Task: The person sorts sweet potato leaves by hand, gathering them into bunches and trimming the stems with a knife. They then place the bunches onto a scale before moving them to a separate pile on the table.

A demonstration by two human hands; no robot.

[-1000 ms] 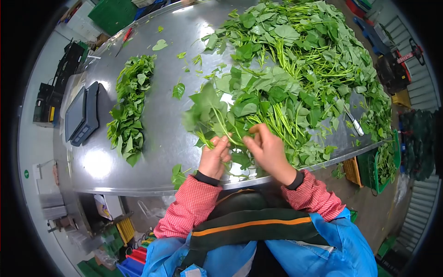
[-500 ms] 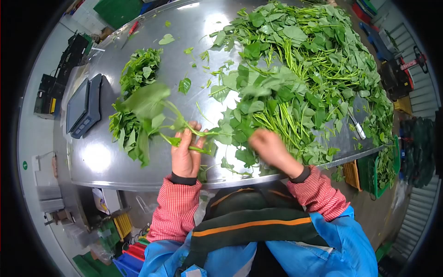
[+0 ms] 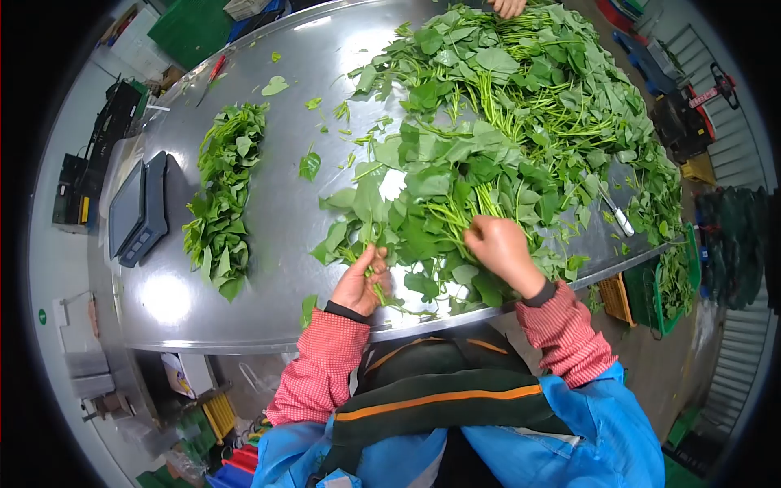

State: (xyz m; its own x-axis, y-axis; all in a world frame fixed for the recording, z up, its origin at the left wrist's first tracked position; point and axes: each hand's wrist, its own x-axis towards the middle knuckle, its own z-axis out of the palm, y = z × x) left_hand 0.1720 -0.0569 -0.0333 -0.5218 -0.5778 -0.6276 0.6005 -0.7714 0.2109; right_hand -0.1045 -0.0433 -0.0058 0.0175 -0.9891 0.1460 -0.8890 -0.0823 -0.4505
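My left hand point(image 3: 362, 282) is closed around several green leafy stems point(image 3: 368, 213), their heart-shaped leaves pointing away from me above the metal table point(image 3: 293, 244). At the near edge of a large heap of leafy greens point(image 3: 529, 106), my right hand point(image 3: 506, 252) has its fingers closed on stems point(image 3: 446, 221); the fingertips are partly hidden. Left of my left hand lies a long row of gathered leafy greens point(image 3: 221, 195).
A digital scale point(image 3: 140, 210) stands at the table's left. A white-handled knife point(image 3: 621, 221) lies by the heap, and a red-handled knife point(image 3: 216, 69) at the far left. Another person's hand point(image 3: 509, 7) touches the heap's far end. A green crate point(image 3: 671, 297) stands below right.
My left hand has moved right, bringing its stems from beside the row to the heap. My right hand has shifted slightly right and is closed on stems. Another person's hand has appeared at the far end.
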